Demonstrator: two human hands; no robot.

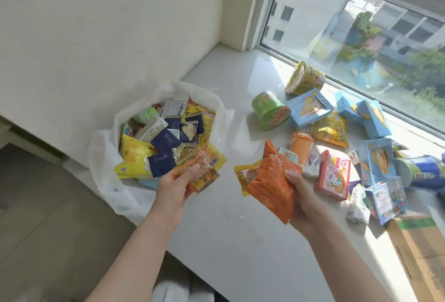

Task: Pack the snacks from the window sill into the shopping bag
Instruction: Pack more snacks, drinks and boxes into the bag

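Observation:
A white shopping bag [106,147] stands open on the left of the white window sill [228,217], filled with several yellow, navy and white snack packs. My left hand [174,186] grips a small orange-yellow snack packet [199,171] at the bag's near rim. My right hand [303,195] holds a bunch of orange snack packets [269,181] above the sill, to the right of the bag. More snacks lie on the sill by the window: a green cup [269,111], a yellow cup [304,78], blue boxes [310,109], a pink box [333,174].
A cardboard box [419,253] sits at the right near edge of the sill. The window glass [361,25] runs along the far right. A wall [96,25] rises behind the bag. The floor [36,205] lies below the sill's left edge.

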